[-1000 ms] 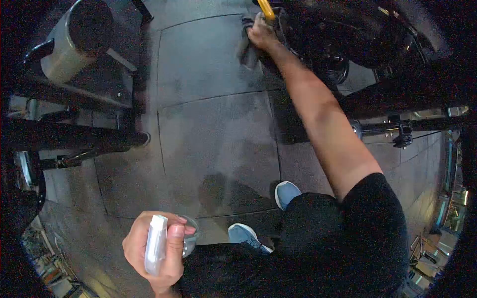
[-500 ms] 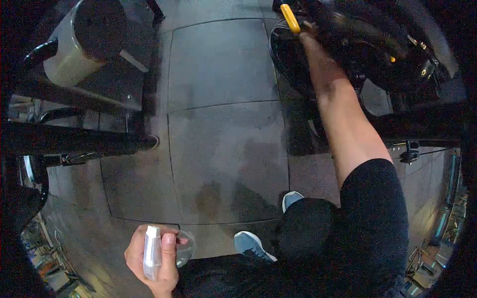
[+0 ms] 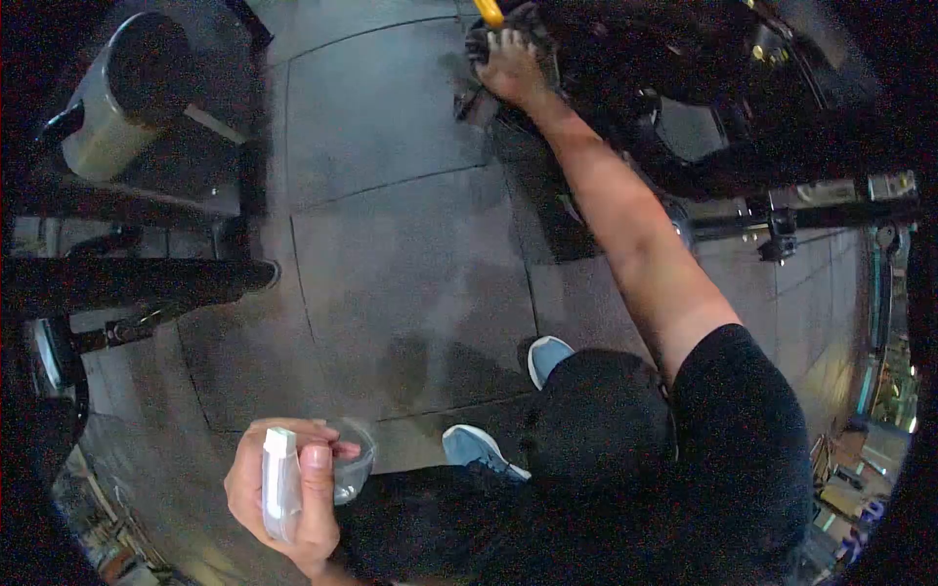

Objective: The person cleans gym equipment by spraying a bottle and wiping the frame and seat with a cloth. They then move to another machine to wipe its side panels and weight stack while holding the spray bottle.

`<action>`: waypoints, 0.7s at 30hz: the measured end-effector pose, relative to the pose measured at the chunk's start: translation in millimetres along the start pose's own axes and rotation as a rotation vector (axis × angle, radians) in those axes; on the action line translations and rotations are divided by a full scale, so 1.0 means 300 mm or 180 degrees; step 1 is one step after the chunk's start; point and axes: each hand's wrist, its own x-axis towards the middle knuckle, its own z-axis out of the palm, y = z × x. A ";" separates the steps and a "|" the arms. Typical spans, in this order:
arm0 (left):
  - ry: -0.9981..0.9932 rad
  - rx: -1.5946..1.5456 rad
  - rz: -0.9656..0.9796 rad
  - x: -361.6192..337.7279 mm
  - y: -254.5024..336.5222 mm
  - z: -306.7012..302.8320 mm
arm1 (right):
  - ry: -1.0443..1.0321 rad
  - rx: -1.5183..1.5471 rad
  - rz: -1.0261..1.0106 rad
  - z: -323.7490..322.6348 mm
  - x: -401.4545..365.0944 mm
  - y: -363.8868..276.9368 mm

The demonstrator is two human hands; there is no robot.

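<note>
My left hand (image 3: 311, 488) is closed around a clear spray bottle (image 3: 353, 469) low in the head view. Its pale head, white at the front end, shows between thumb and fingers, and the rounded clear body sticks out on the right. Far forward, my right hand (image 3: 513, 68) lies with fingers spread over a crumpled dark cloth (image 3: 542, 44), against the dark gym machine (image 3: 635, 59). A yellow handle (image 3: 489, 10) sticks up just beyond its fingertips. Part of the cloth is hidden under the hand.
At the left, another machine's black frame (image 3: 147, 273) carries a large pale cylinder (image 3: 103, 127). Dark floor tiles (image 3: 391, 254) run between the machines. My blue shoes (image 3: 474, 449) stand near the bottom. A black bar (image 3: 821, 210) extends at the right.
My right hand has shifted left along the machine, and its fingers now show spread on the cloth. The view has turned slightly; my left hand keeps its hold on the spray bottle.
</note>
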 end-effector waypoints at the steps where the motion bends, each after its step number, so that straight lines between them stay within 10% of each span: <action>1: -0.0046 0.0003 -0.0007 0.002 0.003 0.009 | -0.0025 -0.0009 0.0038 -0.020 -0.090 0.003; 10: -0.0159 0.0092 0.0151 -0.035 0.000 -0.013 | 0.0286 0.0788 0.0255 -0.163 -0.634 0.122; 19: -0.0215 0.0190 0.0233 -0.037 0.037 -0.014 | 0.0753 0.0599 -0.0317 -0.119 -0.606 0.068; 21: -0.0124 0.0056 0.0190 -0.033 0.034 0.012 | -0.0354 0.0732 -0.0461 -0.116 -0.466 0.067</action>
